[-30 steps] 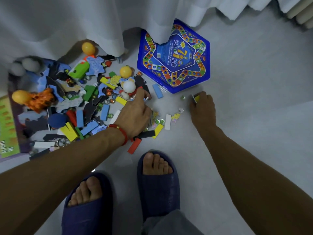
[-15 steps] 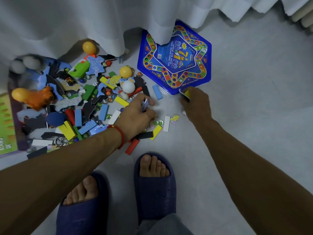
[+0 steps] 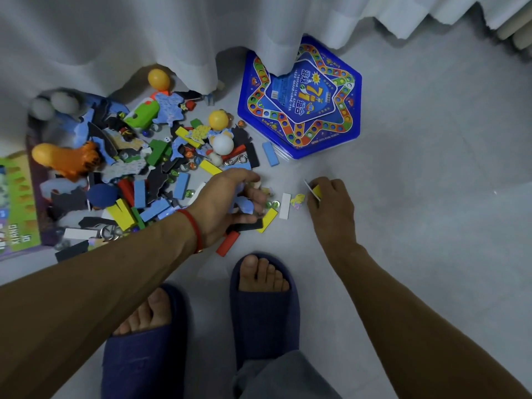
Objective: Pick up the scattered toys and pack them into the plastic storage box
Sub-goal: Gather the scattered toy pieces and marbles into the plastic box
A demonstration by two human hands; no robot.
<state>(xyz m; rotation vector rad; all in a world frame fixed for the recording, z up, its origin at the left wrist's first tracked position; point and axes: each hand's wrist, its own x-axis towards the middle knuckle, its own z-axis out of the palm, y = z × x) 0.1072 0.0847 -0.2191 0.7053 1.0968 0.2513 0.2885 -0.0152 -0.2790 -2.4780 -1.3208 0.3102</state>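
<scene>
Toys [image 3: 161, 174] lie scattered on the floor [image 3: 417, 226] in a heap by the curtain [image 3: 129, 33]: blocks, marbles, foam puzzle pieces and balls. Gathering is the step in hand. The left hand [image 3: 227, 205] curls loosely over a pale blue puzzle piece [image 3: 244, 203] and small bits at the heap's near edge; whether it truly grips them I cannot tell. The right hand [image 3: 331, 203] pinches a yellow card [image 3: 316, 190], just beside a white block [image 3: 285, 205] and a yellow block [image 3: 267, 220]. No open storage box shows; only a blue hexagonal game box [image 3: 299, 96], lid on, partly under the curtain. Next, I judge, both handfuls need carrying to a container. Countable: two yellow balls, one white ball, one orange toy [image 3: 69, 161], two slippered feet.
</scene>
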